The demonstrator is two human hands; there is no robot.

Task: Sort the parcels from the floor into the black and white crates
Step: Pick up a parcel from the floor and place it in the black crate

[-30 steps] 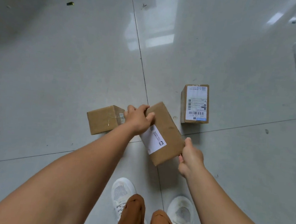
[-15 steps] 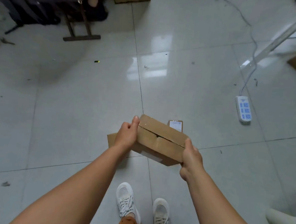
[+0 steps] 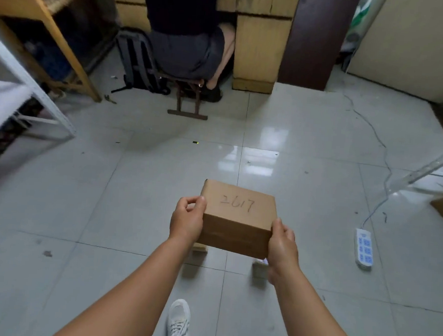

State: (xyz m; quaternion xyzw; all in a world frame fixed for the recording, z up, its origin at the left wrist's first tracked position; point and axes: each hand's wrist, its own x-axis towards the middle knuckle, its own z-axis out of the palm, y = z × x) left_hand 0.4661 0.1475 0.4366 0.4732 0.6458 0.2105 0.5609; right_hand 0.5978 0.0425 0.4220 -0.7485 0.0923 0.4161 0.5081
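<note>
Tiled floor (image 3: 107, 212): white power strip (image 3: 364, 249) lying at right. Brown parcel (image 3: 237, 219), marked 2617 on top, held in the air at centre, above the floor. Left hand (image 3: 187, 218) grips its left side, fingers curled; right hand (image 3: 283, 244) grips its near right corner

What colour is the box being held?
Plain brown cardboard box, with handwritten digits on top; seen in the head view.

parcel (image 3: 237, 219) lifted off floor, now level, "2617" face up | left grip (image 3: 186, 219); right grip (image 3: 283, 244) moved to sides
</note>
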